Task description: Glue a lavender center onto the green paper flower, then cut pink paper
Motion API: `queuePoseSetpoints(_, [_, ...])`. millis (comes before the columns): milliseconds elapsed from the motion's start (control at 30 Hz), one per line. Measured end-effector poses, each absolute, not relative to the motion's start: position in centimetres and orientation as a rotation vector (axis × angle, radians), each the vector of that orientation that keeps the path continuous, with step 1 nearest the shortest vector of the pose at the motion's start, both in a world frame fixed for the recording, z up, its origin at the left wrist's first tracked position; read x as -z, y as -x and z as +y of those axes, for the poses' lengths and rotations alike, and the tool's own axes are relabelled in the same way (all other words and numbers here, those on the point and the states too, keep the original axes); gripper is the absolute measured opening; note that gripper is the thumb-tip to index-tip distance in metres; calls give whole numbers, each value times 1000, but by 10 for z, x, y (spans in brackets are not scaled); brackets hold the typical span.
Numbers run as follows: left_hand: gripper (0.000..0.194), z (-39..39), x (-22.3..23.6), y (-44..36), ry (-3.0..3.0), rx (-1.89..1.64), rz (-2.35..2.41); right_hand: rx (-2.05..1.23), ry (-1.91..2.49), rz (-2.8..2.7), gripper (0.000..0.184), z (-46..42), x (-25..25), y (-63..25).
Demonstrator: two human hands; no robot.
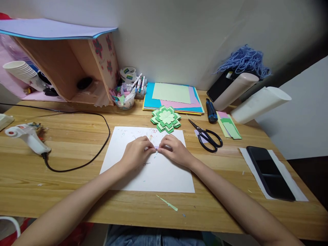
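Over a white sheet of paper (169, 177) marked with small coloured specks, my two hands meet at the fingertips. My left hand (138, 150) pinches one end of a small purple piece of paper (156, 147), and my right hand (174, 148) pinches the other end. Most of that piece is hidden by the fingers. Just beyond the hands lies a layered green paper flower (166, 118). Black-handled scissors (206, 136) rest to the right of the sheet, partly over a purple paper scrap (201, 136).
A white glue gun (30, 138) with a looping black cord lies left. Behind are a cardboard box (69, 68), a tub of scraps (123, 99) and stacked coloured paper (171, 94). Rightward are a blue cutter (211, 111), paper strips (230, 126), white rolls (261, 104) and a phone (270, 172).
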State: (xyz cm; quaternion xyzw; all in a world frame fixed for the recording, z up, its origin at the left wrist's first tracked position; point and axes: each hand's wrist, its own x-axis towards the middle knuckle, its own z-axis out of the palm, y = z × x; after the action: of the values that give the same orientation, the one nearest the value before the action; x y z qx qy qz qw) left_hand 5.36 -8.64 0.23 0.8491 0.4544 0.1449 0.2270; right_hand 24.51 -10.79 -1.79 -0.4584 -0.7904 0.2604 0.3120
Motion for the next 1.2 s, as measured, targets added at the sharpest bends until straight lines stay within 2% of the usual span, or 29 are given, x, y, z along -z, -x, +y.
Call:
queuePoseSetpoints(267, [24, -84, 0, -55, -2174, -370, 1293, -634, 1395, -1997, 12, -112, 19, -239])
queuePoseSetpoints(733, [21, -85, -2, -61, -2176, -364, 1404, -658, 1593, -1840, 9, -117, 19, -232])
queuePoseSetpoints(933, [11, -83, -2, -60, -2119, -437, 1333, -702, 1476, -1914, 2, -113, 18, -238])
queuePoseSetpoints(1000, [11, -84, 0, -59, -2116, -437, 1314, -696, 1387, -1976, 5, -112, 17, -242])
queuePoseSetpoints(1200, [15, -82, 6, -54, -2386, -495, 1167, -457, 1143, -2212, 11, -113, 20, -250])
